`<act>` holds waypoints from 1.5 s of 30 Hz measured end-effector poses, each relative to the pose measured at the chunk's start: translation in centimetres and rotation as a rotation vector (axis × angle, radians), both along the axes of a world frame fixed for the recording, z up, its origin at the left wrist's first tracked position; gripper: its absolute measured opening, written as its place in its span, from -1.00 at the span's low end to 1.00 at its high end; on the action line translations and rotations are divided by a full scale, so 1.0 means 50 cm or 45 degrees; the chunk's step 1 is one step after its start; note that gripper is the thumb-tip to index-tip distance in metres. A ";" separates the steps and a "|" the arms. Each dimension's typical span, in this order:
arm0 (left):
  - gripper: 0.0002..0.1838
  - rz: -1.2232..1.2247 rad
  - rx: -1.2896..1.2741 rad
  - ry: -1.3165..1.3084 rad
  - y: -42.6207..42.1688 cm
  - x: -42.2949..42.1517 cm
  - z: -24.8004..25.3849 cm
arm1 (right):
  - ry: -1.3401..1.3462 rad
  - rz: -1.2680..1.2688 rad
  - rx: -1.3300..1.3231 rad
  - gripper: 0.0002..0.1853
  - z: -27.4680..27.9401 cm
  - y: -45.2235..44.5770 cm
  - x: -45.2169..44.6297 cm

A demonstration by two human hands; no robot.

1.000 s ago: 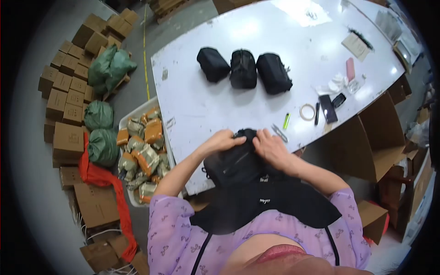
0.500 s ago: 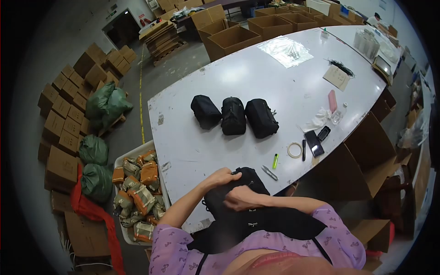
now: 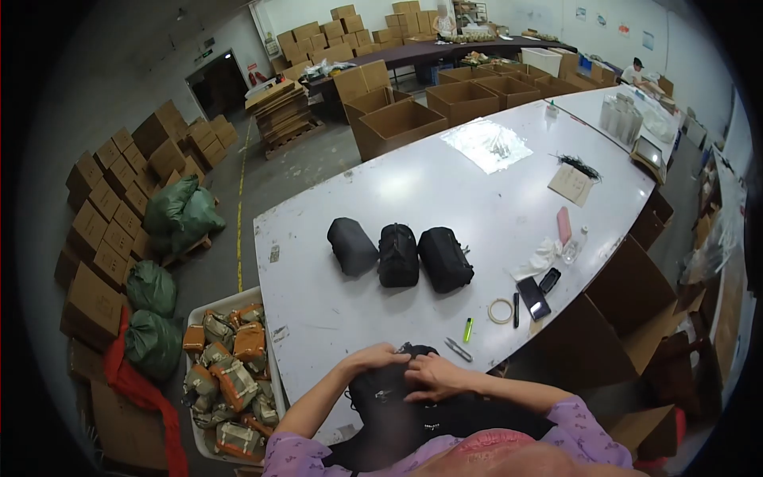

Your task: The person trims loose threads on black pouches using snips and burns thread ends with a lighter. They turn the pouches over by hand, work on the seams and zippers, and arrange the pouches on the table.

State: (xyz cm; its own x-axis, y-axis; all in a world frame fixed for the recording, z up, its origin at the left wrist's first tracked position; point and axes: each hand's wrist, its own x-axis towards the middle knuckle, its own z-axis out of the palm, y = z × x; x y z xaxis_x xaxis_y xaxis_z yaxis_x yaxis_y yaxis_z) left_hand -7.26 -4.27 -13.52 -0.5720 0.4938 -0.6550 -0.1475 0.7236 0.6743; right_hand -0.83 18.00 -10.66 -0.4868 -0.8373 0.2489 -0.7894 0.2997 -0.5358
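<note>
At the near edge of the table lies a black bag point(image 3: 380, 401), partly hidden by my hands and merging with my black apron. My left hand point(image 3: 373, 357) is closed on the bag's far edge. Close beside it, my right hand point(image 3: 435, 377) has its fingers bent over the bag's upper right part; the fingertips are partly hidden. Further up stand three black bags in a row: a left one point(image 3: 352, 246), a middle one point(image 3: 398, 256) and a right one point(image 3: 445, 260). Thread snips point(image 3: 458, 350) and a lime-green lighter-like item point(image 3: 467, 330) lie right of my hands.
A white bin point(image 3: 276, 381) of orange and tan bags stands left of the table point(image 3: 318, 326). To the right are a tape roll point(image 3: 500, 311), a black pen point(image 3: 516, 310) and a phone point(image 3: 533, 298). Open cartons point(image 3: 401, 127) line the far side; two people are in the background.
The view has tilted up, so the table appears lower. My right hand has gone from a closed fist over the bag's middle to its far edge, near my left hand.
</note>
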 end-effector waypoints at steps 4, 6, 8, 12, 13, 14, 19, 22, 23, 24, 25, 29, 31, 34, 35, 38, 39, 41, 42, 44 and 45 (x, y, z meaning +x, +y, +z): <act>-0.35 -0.031 0.012 0.130 0.020 -0.003 0.033 | -0.121 0.058 0.242 -0.51 0.033 0.001 0.011; -0.35 -0.109 0.012 0.304 0.027 -0.002 0.052 | -0.133 0.158 0.286 -0.51 0.042 0.002 0.009; -0.43 -0.125 -0.133 0.508 0.047 0.008 0.109 | -0.289 0.196 0.144 -0.55 0.029 0.005 0.009; -0.54 -0.205 -0.100 0.805 0.078 0.028 0.151 | -0.629 0.408 0.120 -0.40 0.011 -0.017 0.005; -0.57 -0.198 -0.114 0.861 0.092 0.038 0.165 | -0.708 0.454 0.138 -0.34 -0.002 -0.025 0.004; -0.60 -0.235 -0.125 0.891 0.104 0.046 0.173 | -0.816 0.540 0.321 -0.23 0.008 -0.039 -0.005; -0.68 -0.197 -0.138 0.923 0.126 0.061 0.177 | -0.975 0.373 0.476 -0.14 -0.003 -0.075 -0.006; -0.65 -0.108 -0.142 0.888 0.117 0.061 0.170 | -0.967 0.407 0.643 -0.21 0.028 -0.072 -0.009; -0.64 -0.108 -0.143 0.874 0.116 0.061 0.163 | -0.879 0.380 0.441 -0.32 0.020 -0.069 0.006; -0.62 -0.109 -0.144 0.860 0.112 0.061 0.156 | -0.919 0.400 0.422 -0.39 0.015 -0.065 0.009; -0.60 -0.121 -0.161 0.831 0.106 0.060 0.147 | -0.958 0.417 0.404 -0.45 0.012 -0.058 0.007; -0.49 -0.151 -0.099 0.617 0.079 0.027 0.114 | -0.984 0.599 0.328 -0.57 0.021 -0.031 -0.016; -0.41 -0.203 -0.074 0.336 0.064 0.016 0.113 | -1.038 0.627 0.322 -0.59 0.031 -0.016 -0.019; -0.39 -0.204 0.177 0.173 0.040 0.039 0.108 | -1.255 0.597 0.215 -0.58 0.031 -0.001 -0.013; -0.42 -0.155 0.202 0.116 0.037 0.047 0.107 | -1.306 0.570 0.200 -0.57 0.030 0.000 -0.009; -0.46 0.038 0.203 0.215 0.035 0.067 0.065 | -1.356 0.451 0.332 -0.58 0.014 -0.013 -0.007; -0.46 0.124 0.219 0.183 0.039 0.068 0.064 | -1.352 0.405 0.408 -0.58 0.004 -0.020 -0.009; -0.48 0.116 0.226 0.351 0.046 0.072 0.088 | -1.292 0.433 0.348 -0.57 -0.014 -0.029 -0.004; -0.49 0.115 0.233 0.434 0.052 0.074 0.103 | -1.263 0.447 0.323 -0.57 -0.017 -0.029 -0.003; -0.53 0.055 0.147 0.473 0.059 0.073 0.122 | -1.168 0.448 0.305 -0.57 -0.005 -0.018 -0.007; -0.55 0.025 0.101 0.495 0.060 0.070 0.127 | -1.118 0.450 0.294 -0.56 0.007 -0.014 -0.010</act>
State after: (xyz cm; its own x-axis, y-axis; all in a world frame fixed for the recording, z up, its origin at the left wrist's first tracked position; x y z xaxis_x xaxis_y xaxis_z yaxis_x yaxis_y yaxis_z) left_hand -3.74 -1.26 -7.16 -0.7796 0.5206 -0.3482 0.1163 0.6666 0.7363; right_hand -1.32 17.32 -10.32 -0.1323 -0.9534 -0.2713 -0.2018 0.2939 -0.9343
